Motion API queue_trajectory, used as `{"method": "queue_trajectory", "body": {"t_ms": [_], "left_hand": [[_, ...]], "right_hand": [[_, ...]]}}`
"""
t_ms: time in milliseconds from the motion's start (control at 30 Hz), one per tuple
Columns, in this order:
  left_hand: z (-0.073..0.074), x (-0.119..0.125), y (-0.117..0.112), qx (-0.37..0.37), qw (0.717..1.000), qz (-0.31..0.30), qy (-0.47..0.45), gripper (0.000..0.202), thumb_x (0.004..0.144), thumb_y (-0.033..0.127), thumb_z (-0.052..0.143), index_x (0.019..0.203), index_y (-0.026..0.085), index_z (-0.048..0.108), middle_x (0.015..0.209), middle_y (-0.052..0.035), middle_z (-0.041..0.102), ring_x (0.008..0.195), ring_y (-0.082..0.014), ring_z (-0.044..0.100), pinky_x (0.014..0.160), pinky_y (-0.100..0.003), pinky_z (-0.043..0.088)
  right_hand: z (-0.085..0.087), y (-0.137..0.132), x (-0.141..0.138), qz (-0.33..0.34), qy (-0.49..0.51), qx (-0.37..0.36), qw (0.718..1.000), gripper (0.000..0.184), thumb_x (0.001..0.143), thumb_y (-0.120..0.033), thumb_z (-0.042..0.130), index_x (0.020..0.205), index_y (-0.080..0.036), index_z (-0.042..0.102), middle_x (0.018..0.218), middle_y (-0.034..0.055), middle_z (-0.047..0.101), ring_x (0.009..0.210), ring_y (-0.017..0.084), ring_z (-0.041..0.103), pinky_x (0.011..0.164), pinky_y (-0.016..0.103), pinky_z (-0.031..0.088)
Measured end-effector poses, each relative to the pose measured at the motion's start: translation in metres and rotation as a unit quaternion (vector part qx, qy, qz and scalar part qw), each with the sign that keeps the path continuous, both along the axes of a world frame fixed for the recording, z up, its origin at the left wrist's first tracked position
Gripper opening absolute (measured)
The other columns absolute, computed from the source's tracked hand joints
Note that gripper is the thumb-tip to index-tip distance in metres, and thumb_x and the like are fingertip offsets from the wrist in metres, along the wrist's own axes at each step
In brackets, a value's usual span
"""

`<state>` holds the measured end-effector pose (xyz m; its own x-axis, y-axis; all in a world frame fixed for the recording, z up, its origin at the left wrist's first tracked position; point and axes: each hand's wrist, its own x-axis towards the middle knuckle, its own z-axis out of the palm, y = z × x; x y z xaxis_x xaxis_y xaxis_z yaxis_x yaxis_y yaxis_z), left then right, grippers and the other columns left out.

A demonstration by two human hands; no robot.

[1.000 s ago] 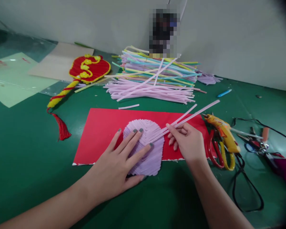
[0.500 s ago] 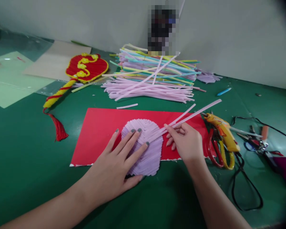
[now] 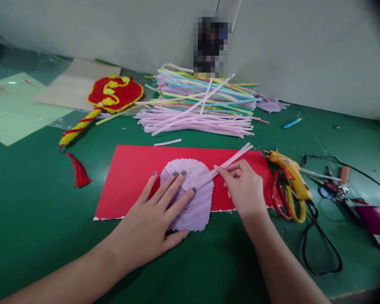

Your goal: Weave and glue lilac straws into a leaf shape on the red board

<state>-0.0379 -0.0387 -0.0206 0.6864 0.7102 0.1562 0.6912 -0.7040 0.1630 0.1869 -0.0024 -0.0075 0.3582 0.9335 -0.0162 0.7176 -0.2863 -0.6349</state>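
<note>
A rounded fan shape woven from lilac straws (image 3: 194, 207) lies on a red card sheet (image 3: 129, 177) on the green table. My left hand (image 3: 155, 215) lies flat on the woven shape with its fingers spread. My right hand (image 3: 243, 185) pinches two long lilac straws (image 3: 236, 157) where they leave the right edge of the shape. The straws run up and to the right, low over the red card.
A big heap of pastel straws (image 3: 199, 105) sits behind the card. A red and yellow fan with a tassel (image 3: 114, 93) lies at the back left. A yellow glue gun (image 3: 289, 173), red-handled scissors (image 3: 280, 198), a black cable and small tools lie to the right.
My right hand has pushed the two long straws further into the woven shape, so less of them sticks out to the right. My left hand has stayed pressed on the shape.
</note>
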Motion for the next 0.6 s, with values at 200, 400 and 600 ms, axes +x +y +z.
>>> {"method": "queue_trajectory", "body": {"t_ms": [200, 400, 600], "left_hand": [[0.002, 0.0, 0.001, -0.004, 1.0, -0.014, -0.006, 0.064, 0.087, 0.057, 0.044, 0.141, 0.023, 0.04, 0.152, -0.0121, 0.03, 0.137, -0.031, 0.031, 0.113, -0.052, 0.015], [0.003, -0.001, 0.0, -0.012, 1.0, -0.009, -0.006, 0.065, 0.087, 0.057, 0.045, 0.142, 0.023, 0.038, 0.152, -0.0124, 0.028, 0.137, -0.0313, 0.031, 0.112, -0.053, 0.017], [0.002, -0.001, 0.0, -0.014, 1.0, -0.007, -0.003, 0.065, 0.087, 0.057, 0.045, 0.142, 0.024, 0.039, 0.151, -0.0121, 0.031, 0.137, -0.0312, 0.032, 0.112, -0.053, 0.017]], "right_hand": [[0.014, -0.011, 0.001, 0.09, -0.104, 0.189, 0.972, 0.022, 0.088, -0.036, 0.055, 0.099, -0.019, 0.062, 0.083, 0.0048, 0.064, 0.07, 0.015, 0.061, 0.065, 0.029, 0.051], [0.006, -0.039, -0.001, 0.323, -0.215, 0.181, 0.904, 0.045, 0.092, -0.026, 0.049, 0.136, -0.018, 0.045, 0.141, 0.0139, 0.045, 0.132, 0.027, 0.04, 0.105, 0.045, 0.041], [-0.008, -0.05, 0.008, 0.399, -0.284, 0.102, 0.866, 0.051, 0.092, -0.037, 0.049, 0.14, -0.026, 0.04, 0.154, 0.0136, 0.023, 0.141, 0.031, 0.02, 0.109, 0.056, 0.031]]}}
